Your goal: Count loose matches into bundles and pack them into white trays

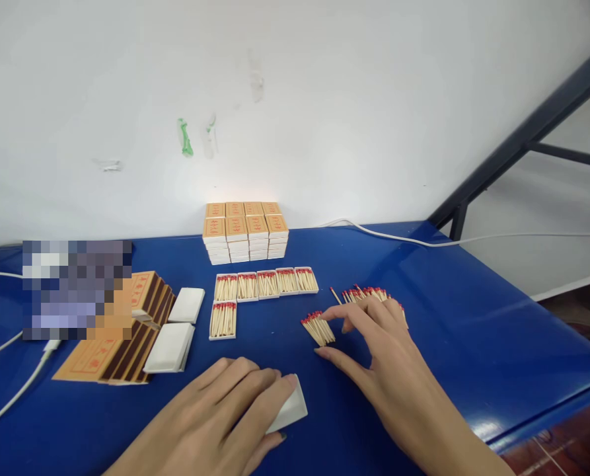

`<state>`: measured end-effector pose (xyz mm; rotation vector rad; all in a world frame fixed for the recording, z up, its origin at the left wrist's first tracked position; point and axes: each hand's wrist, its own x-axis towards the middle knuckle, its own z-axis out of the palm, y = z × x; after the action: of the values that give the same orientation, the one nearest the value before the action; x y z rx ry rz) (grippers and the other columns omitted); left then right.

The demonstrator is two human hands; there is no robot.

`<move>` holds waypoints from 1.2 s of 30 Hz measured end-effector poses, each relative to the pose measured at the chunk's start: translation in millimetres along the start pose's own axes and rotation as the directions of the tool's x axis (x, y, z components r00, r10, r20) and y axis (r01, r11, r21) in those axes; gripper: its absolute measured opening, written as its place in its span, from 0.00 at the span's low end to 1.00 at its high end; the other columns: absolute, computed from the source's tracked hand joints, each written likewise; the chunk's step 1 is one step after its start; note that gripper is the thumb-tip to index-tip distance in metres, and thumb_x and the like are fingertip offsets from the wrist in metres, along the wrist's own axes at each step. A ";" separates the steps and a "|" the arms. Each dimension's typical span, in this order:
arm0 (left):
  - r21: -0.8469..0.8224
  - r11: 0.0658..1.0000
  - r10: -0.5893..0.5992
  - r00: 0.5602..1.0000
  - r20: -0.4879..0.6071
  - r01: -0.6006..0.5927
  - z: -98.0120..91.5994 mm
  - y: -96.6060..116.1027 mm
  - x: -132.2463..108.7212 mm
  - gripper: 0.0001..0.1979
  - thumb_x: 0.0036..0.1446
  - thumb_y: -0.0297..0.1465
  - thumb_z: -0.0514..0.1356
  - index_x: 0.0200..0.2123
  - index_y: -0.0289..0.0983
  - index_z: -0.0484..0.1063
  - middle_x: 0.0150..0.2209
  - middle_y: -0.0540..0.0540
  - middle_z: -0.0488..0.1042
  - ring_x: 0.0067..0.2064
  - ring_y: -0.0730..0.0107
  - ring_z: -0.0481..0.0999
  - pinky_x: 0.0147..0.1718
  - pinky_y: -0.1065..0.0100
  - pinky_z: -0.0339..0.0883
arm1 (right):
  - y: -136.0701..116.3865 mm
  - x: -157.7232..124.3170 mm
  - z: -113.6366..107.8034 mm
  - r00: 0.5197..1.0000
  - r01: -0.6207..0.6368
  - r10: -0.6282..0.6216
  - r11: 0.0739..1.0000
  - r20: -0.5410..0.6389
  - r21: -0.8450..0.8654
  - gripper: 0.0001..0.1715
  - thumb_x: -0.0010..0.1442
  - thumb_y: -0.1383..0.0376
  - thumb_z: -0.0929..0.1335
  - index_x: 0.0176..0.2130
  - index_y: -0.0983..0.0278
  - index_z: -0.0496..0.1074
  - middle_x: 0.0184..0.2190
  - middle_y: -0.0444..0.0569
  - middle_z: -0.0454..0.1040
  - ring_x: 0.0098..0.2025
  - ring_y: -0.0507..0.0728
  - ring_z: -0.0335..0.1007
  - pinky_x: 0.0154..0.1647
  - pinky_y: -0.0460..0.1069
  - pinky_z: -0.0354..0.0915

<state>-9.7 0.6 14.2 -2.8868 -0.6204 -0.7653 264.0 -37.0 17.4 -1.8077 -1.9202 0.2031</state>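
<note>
My left hand (220, 416) is closed on a white matchbox tray (291, 406) near the front of the table. The tray's inside is mostly hidden by my fingers. To its right, my right hand (374, 350) hovers with thumb and forefinger apart beside a small bunch of red-tipped matches (318, 328) on the table. Behind that hand lies a larger heap of loose matches (368, 293), partly covered by my fingers. Several trays filled with matches (267, 284) stand in a row farther back, with one more filled tray (223, 320) in front of the row's left end.
A block of stacked matchboxes (245, 228) stands at the back of the blue table (497, 330) by the wall. At left are orange matchbox sleeves (111, 347), stacked white trays (170, 347), a blurred-out object (76, 287) and white cables (22, 396).
</note>
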 end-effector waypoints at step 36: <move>-0.032 0.999 0.003 1.000 0.020 -0.003 1.2 0.2 -2.8 0.17 0.84 0.33 0.50 0.63 0.35 0.73 0.53 0.49 0.85 0.50 0.63 0.85 0.54 0.59 0.72 | -13.6 15.7 0.6 0.980 -0.107 0.085 0.987 -0.181 -0.117 0.11 0.69 0.65 0.74 0.32 0.60 0.75 0.36 0.50 0.73 0.45 0.63 0.67 0.44 0.58 0.67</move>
<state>-11.2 -0.4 11.8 -2.9278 -0.6111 -0.7533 251.5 -23.2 26.6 -1.9333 -1.7597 -0.0467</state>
